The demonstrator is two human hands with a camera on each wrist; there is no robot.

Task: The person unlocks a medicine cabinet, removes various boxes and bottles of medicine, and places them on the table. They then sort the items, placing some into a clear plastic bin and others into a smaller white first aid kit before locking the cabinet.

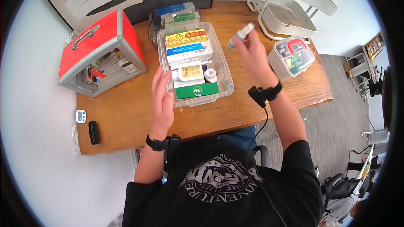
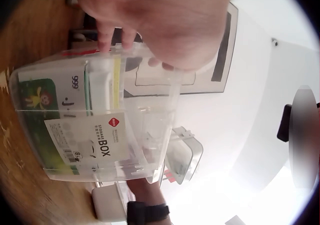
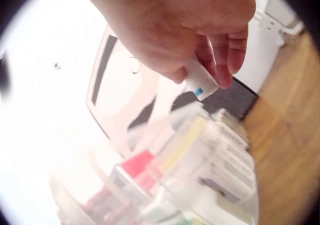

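My right hand [image 1: 257,56] pinches a small white pack [image 1: 242,34] with blue markings, raised to the right of a clear plastic storage box [image 1: 230,85]. In the right wrist view this white pack [image 3: 201,80] sits between thumb and fingers, partly hidden by the hand. Along the box's left rim lies my left hand [image 1: 163,96], its fingers extended. Medicine boxes fill the storage box: a yellow-and-red one [image 1: 186,38], a blue-and-white one [image 1: 189,53] and a green 666 box [image 1: 197,91]. A white bottle with a gold label [image 1: 191,72] lies beside a small round bottle [image 1: 210,75].
A red-and-grey case [image 1: 107,31] stands at the left. To the right are a white lidded container [image 1: 291,61] and a tiered white rack [image 1: 290,17]. Another filled clear bin [image 1: 155,19] is behind. A timer [image 1: 81,116] and black pouch [image 1: 93,133] lie front left.
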